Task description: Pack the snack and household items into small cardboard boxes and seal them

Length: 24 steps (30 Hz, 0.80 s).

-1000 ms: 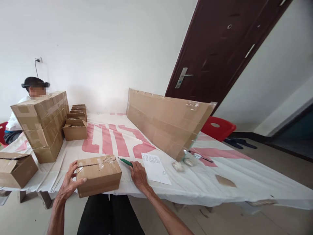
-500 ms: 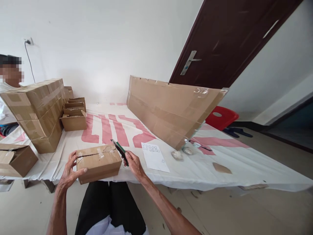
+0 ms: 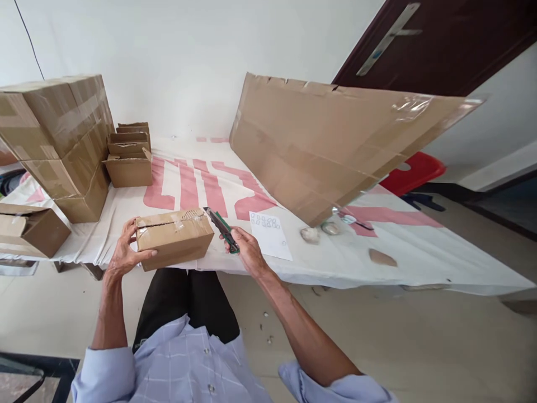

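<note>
A small cardboard box [image 3: 176, 243] sits at the table's front edge, with a dark slit along its top and clear tape on it. My left hand [image 3: 128, 249] grips its left end, thumb on the front face and fingers behind. My right hand [image 3: 247, 249] is closed around a green and black utility knife [image 3: 222, 228], whose tip points up and left. The knife is just off the box's right end, apart from it. Right of the knife, a white paper sheet [image 3: 271, 238] with rows of drawn marks lies on the cloth.
Taped boxes [image 3: 62, 129] are stacked at left, near opened cartons [image 3: 130, 165] and another box [image 3: 31, 229]. A large cardboard sheet [image 3: 319, 145] leans at an angle behind the paper. Tape rolls [image 3: 310, 234] and a cardboard scrap [image 3: 382, 257] lie to the right; a red chair [image 3: 413, 172] stands beyond.
My view has tilted downward, showing my shirt. My right hand has drawn the knife slightly right, away from the box's end. My left hand keeps its hold on the box.
</note>
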Each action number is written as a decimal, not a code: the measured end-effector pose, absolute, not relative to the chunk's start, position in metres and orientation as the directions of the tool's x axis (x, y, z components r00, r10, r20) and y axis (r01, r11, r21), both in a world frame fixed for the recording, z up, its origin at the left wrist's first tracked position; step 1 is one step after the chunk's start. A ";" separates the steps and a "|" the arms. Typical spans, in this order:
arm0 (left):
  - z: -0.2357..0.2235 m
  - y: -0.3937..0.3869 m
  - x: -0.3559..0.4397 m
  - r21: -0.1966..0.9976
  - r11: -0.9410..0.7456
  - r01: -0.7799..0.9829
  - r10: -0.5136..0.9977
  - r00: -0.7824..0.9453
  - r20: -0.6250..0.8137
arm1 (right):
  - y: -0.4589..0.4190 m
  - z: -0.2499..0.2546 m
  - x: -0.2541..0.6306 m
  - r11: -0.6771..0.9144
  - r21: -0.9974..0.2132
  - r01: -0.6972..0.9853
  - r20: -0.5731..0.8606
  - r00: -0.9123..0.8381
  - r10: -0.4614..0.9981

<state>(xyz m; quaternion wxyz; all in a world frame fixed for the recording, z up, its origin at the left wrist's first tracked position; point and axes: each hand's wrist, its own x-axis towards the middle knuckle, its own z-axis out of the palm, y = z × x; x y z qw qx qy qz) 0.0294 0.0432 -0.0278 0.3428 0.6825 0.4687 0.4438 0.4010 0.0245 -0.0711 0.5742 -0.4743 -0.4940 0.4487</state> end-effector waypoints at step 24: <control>-0.026 0.029 0.020 0.830 -0.380 0.409 0.924 0.200 0.325 | 0.034 -0.157 0.419 0.118 -0.446 0.887 0.326 0.039 0.945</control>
